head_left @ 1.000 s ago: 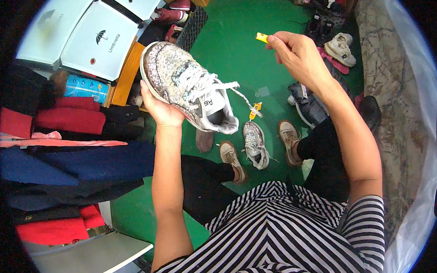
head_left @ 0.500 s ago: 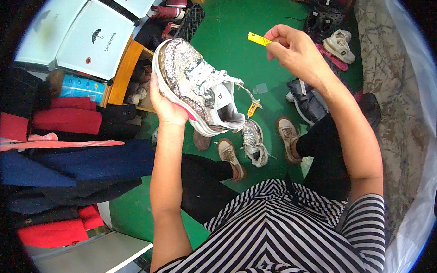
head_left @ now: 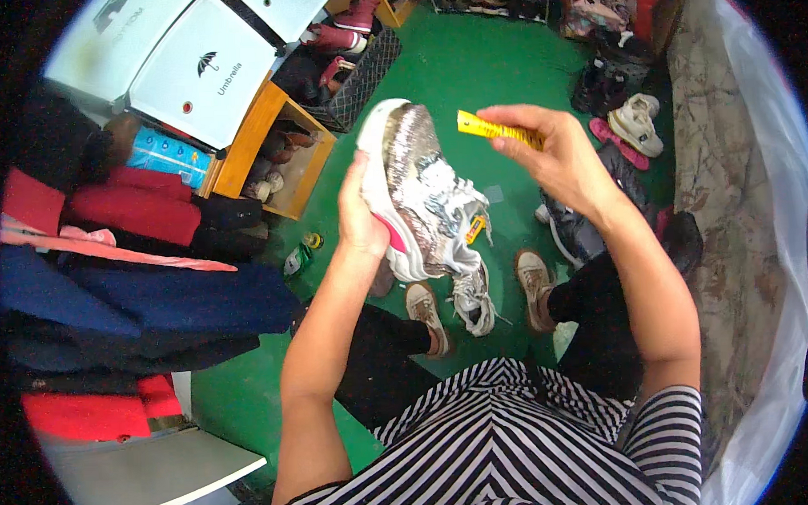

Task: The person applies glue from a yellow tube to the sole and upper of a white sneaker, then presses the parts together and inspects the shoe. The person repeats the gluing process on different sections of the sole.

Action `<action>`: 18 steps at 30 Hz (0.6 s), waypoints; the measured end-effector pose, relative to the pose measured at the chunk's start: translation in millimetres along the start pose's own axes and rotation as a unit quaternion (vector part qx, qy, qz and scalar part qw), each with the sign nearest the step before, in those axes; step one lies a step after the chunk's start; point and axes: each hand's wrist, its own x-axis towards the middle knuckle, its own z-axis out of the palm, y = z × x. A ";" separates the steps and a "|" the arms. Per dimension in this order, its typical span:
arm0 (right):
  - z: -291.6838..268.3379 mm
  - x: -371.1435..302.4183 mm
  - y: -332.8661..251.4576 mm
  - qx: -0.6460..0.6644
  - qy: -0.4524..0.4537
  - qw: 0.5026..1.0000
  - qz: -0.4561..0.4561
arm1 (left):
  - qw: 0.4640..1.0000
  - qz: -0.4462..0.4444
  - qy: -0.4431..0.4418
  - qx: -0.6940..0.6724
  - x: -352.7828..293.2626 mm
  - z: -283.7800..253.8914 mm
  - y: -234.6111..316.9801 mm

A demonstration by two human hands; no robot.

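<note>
A sneaker (head_left: 416, 167) with a silvery, sequin-like upper, white laces and a thick white sole with a pink patch is held up by my left hand (head_left: 363, 209). The palm presses the sole, and the toe points up and away. To its right, apart from the shoe, my right hand (head_left: 547, 149) pinches a slim yellow tube (head_left: 480, 125) with dark marks and a flat, holed end between thumb and fingers. Below, a matching sneaker (head_left: 473, 302) stands on the floor between my feet, partly hidden by the raised one. A small yellow item (head_left: 476, 229) lies beyond it.
White storage boxes (head_left: 204, 72), a wooden shoe shelf (head_left: 299, 189) and a black crate (head_left: 353, 81) line the left. Folded clothes (head_left: 147, 288) are piled nearer. A green bottle (head_left: 297, 259) lies on the green floor. Shoes (head_left: 633, 124) and a dark bag (head_left: 589, 197) sit right.
The view has shifted, showing more of the far floor. The held sneaker has turned more upright and onto its side. My right hand with the yellow tube has come lower and closer to it.
</note>
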 end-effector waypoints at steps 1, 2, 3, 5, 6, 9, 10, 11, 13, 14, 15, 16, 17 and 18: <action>2.9 -1.2 -0.2 -0.002 0.006 1.000 -0.009 | 1.000 -0.005 -0.008 0.008 -0.7 -0.2 -3.0; 5.6 -1.5 -1.2 -0.002 0.000 1.000 0.005 | 1.000 -0.021 -0.001 0.007 -2.8 2.9 -3.4; 5.8 -2.7 -2.1 -0.006 -0.004 1.000 0.022 | 0.999 -0.040 0.003 0.004 -2.6 6.5 -4.1; 13.3 -1.6 -4.7 -0.033 -0.016 0.999 0.030 | 0.998 -0.045 0.029 -0.021 3.9 -21.6 -16.9; 13.8 -1.1 -2.9 0.006 -0.035 0.997 0.065 | 0.998 -0.050 0.038 -0.013 3.8 -19.5 -18.8; 9.8 0.1 0.0 0.158 -0.094 0.967 0.178 | 0.997 -0.069 0.037 -0.021 4.9 -19.9 -22.0; 8.4 0.1 0.7 0.212 -0.114 0.946 0.217 | 0.996 -0.074 0.028 -0.030 5.4 -20.4 -22.4; 8.7 -0.1 3.2 0.248 -0.124 0.936 0.218 | 0.996 -0.078 0.020 -0.038 5.8 -20.5 -22.8; 11.3 -0.4 5.2 0.321 -0.144 0.910 0.218 | 0.993 -0.087 0.036 -0.077 6.3 -20.6 -23.9; 9.1 -0.5 2.4 0.359 -0.152 0.889 0.242 | 0.990 -0.092 0.028 -0.105 6.7 -21.1 -24.2; 9.1 -0.7 -1.0 0.361 -0.158 0.884 0.252 | 0.986 -0.097 0.022 -0.131 6.6 -22.1 -24.1; 9.2 -1.0 -4.1 0.363 -0.164 0.879 0.261 | 0.987 -0.094 0.021 -0.131 6.6 -22.7 -24.0; 9.4 -1.0 -6.4 0.366 -0.170 0.874 0.271 | 0.987 -0.090 0.021 -0.131 6.6 -23.2 -24.0; 8.8 -2.4 -4.4 0.378 -0.189 0.869 0.257 | 0.987 -0.088 0.020 -0.130 5.6 -21.6 -22.7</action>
